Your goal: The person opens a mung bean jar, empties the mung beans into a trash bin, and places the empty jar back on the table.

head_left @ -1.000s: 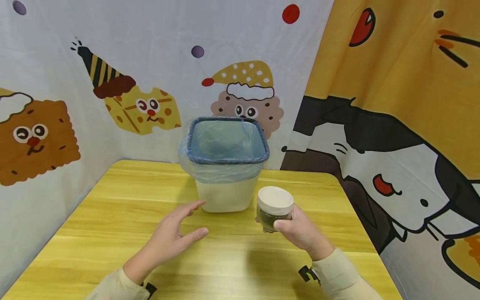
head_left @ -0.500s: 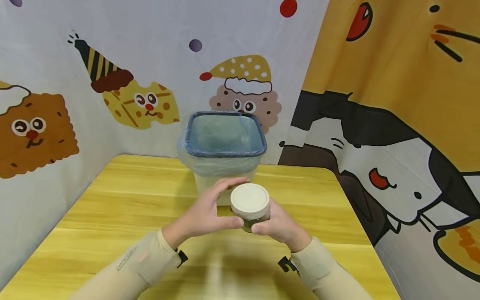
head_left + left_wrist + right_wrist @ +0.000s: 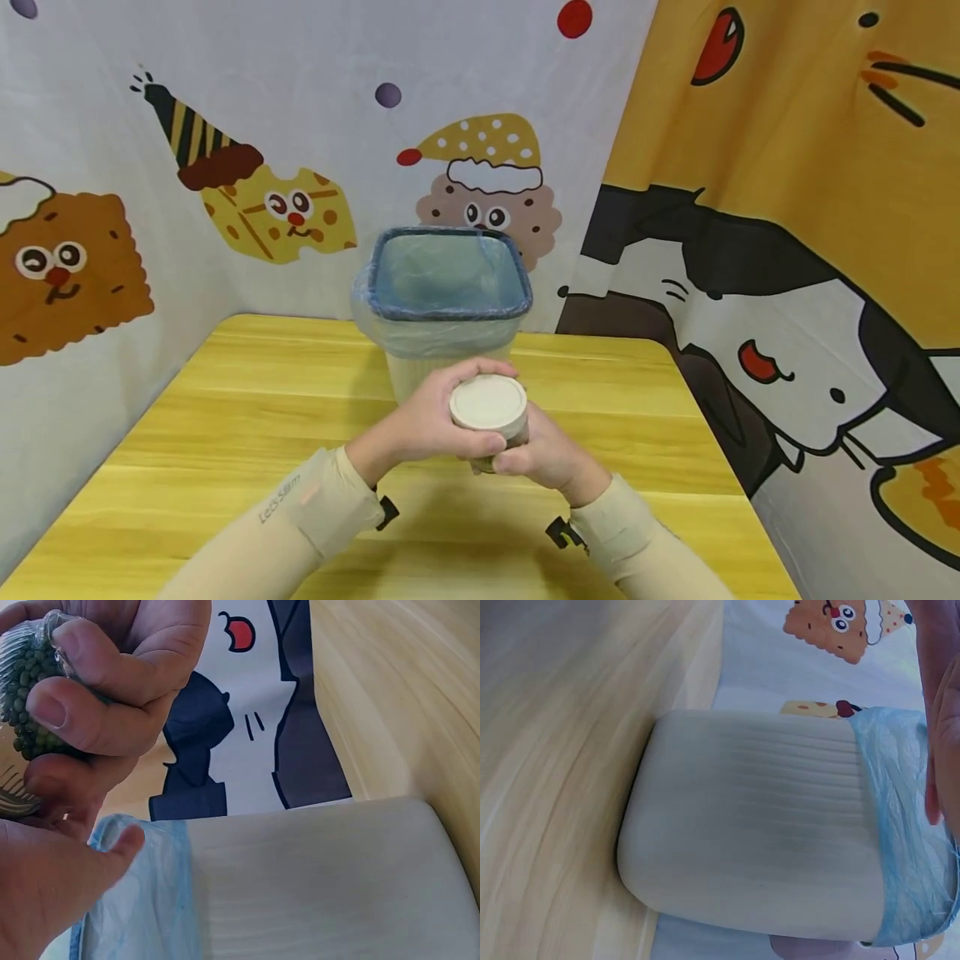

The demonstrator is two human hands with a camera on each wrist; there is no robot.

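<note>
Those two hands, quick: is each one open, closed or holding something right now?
Left hand: holding the white lid.
Right hand: holding the jar below that lid.

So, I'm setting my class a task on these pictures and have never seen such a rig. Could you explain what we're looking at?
There's no machine here, just a person's left hand and right hand. The wide picture comes from a camera on the head, looking forward and down. The other two come from cameras on the wrists; they look turned sideways, so the bin seems tipped over.

The head picture shows that bin upright on the table, with a bluish bag folded over its rim. Both hands hold a jar above the table, its pale lid on. The left wrist picture shows small green grains inside.
</note>
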